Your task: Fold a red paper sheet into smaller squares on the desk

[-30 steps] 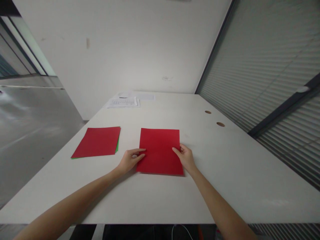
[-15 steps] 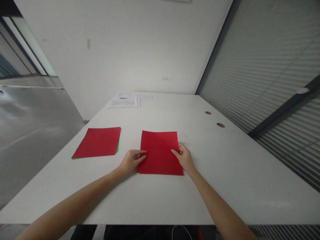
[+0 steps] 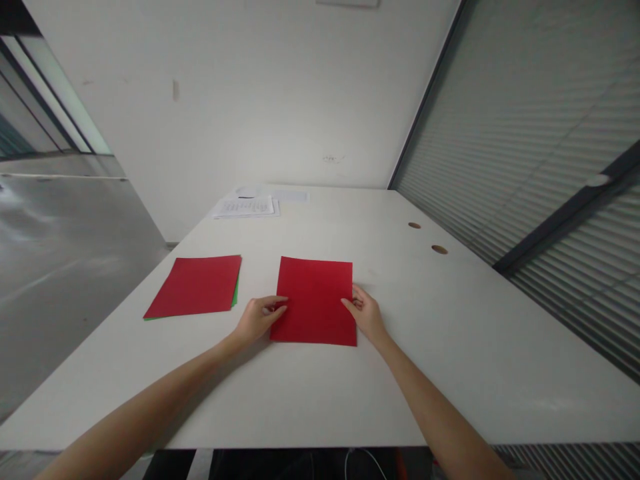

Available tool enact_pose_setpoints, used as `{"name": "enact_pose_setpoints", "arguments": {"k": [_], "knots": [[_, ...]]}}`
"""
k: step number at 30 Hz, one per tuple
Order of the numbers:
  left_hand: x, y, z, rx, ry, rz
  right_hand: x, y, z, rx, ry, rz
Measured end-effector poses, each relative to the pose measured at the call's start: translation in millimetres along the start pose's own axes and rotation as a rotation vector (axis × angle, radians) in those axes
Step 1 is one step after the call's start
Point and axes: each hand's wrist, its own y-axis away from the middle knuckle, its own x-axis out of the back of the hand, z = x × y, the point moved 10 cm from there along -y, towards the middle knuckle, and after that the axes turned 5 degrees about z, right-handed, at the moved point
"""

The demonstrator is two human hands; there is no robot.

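The right hand (image 3: pixel 369 316) grips the right edge of a red sheet (image 3: pixel 315 303), thumb on top, at the near middle of the white table (image 3: pixel 300 397). The left hand's (image 3: pixel 253 320) thumb and forefinger overlap its left edge; I can't tell whether they pinch it. Farther left, another red piece (image 3: pixel 197 287) overlies green paper (image 3: pixel 235 293).

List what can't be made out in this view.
Head view, right hand: some fingertips, hidden behind the held red sheet.
Head view, green paper: mostly covered by the other red sheet.
Head view, white papers: print too small to read.
Head view, right forearm: cut off by the bottom edge.
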Motion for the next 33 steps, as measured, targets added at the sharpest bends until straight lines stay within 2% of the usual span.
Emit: {"name": "enact_pose_setpoints", "arguments": {"k": [4, 6, 10, 12, 14, 17, 19, 21, 24, 29, 33], "knots": [[-1.6, -1.5, -6.1, 0.000, 0.003, 0.000, 5.1, -1.4, -2.6, 0.025, 0.020, 0.001], [-2.8, -1.3, -7.2, -0.026, -0.073, -0.008, 8.0, -1.8, -8.0, 0.077, 0.093, 0.004], [-2.2, 2.8, 8.0, -0.214, -0.360, 0.016, 4.8, 5.8, -35.8, 0.302, 0.349, -0.027], [0.7, 5.4, 16.0, -0.282, -0.459, 0.053, -10.3, 17.1, -50.3, 0.407, 0.429, -0.154], [-1.5, 8.0, 22.4, -0.339, -0.500, 0.037, -31.3, 32.5, -56.6, 0.460, 0.490, -0.356], [-21.3, 17.5, 34.3, -0.485, -0.462, -0.142, -51.1, 49.7, -53.0, 0.474, 0.605, -0.557], [-35.0, 26.0, 39.5, -0.546, -0.425, -0.263, -52.9, 50.4, -48.8, 0.475, 0.653, -0.561], [-42.0, 31.0, 42.0, -0.552, -0.421, -0.303, -48.2, 44.6, -47.2, 0.486, 0.673, -0.486], [-45.9, 34.9, 45.6, -0.543, -0.452, -0.295, -44.3, 39.6, -45.4, 0.489, 0.675, -0.442], [-41.4, 37.0, 54.2, -0.541, -0.436, -0.248, -45.7, 44.8, -53.4, 0.480, 0.664, -0.489], [-39.8, 35.5, 55.0, -0.533, -0.405, -0.256, -45.8, 49.2, -59.7, 0.451, 0.612, -0.538]]}}
